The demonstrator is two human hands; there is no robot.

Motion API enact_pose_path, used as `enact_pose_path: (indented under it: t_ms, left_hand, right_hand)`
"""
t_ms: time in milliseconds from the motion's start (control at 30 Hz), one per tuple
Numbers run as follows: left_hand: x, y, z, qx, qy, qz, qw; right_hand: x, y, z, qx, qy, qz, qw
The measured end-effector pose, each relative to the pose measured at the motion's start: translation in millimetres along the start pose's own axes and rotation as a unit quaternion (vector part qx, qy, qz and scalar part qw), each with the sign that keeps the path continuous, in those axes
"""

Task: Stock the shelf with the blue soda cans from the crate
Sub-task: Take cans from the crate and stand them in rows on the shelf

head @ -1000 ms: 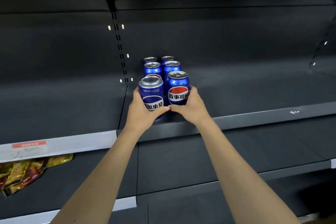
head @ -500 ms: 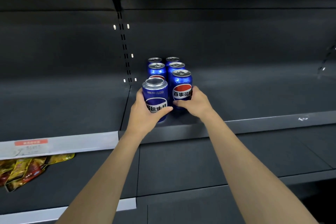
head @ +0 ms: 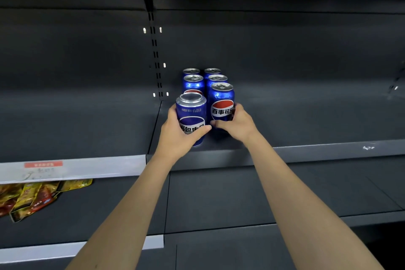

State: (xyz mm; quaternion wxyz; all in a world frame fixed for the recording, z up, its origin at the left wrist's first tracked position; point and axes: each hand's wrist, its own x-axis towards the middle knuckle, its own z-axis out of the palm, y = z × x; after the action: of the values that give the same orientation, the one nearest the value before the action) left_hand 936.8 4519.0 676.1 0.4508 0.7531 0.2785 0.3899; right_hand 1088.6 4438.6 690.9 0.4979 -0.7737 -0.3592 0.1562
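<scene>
- Left hand point(head: 178, 132): fingers and thumb curled round the front-left can point(head: 191, 116); the thumb crosses the lower face of its label, the fingers pass behind its left side, out of sight
- Front-left can: blue, held upside down, its printed logo inverted and its base uppermost; its lower end sits near the front edge of the shelf point(head: 306, 151), and whether it rests on the shelf or is just lifted cannot be told
- Right hand point(head: 235, 124): fingers wrapped round the right side of the front-right can point(head: 221, 103), thumb curled low across its front; the thumb tip lies close to the left thumb
- Front-right can: upright, pull-tab on top, red and white logo facing forward, just beside the front-left can and slightly farther back
- Four rear cans point(head: 194, 82): upright, two rows of two directly behind the held pair, near the left end of the shelf by the slotted upright point(head: 156, 61)
- Snack packets point(head: 32, 197): yellow and red, on the lower shelf at the left, beneath a price strip point(head: 72, 167)
</scene>
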Motion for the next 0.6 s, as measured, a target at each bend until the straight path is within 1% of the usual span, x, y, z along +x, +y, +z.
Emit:
enact_pose_path:
  t_ms: [67,167,300,367,500,600]
  left_hand:
    - [1,2,-1,-0.023,0.001,-0.01,1.0]
    - [2,3,-4,-0.06,0.005,-0.016,0.998]
    - [8,10,-15,-0.035,0.0,0.007,0.999]
    - [13,19,-19,0.019,0.001,0.036,0.999]
    - [22,39,-18,0.161,-0.015,0.102,0.981]
    - [27,44,-16,0.283,-0.028,0.098,0.954]
  right_hand:
    - [-5,1,0,0.003,0.014,-0.004,1.0]
    - [-15,1,-1,-0.029,0.052,0.007,0.998]
    - [-27,3,-2,-0.063,0.133,-0.007,0.989]
    - [-29,2,-2,-0.093,0.142,-0.012,0.985]
    - [-31,-4,6,-0.12,0.113,-0.036,0.986]
    - [-34,-8,16,-0.124,0.08,-0.051,0.988]
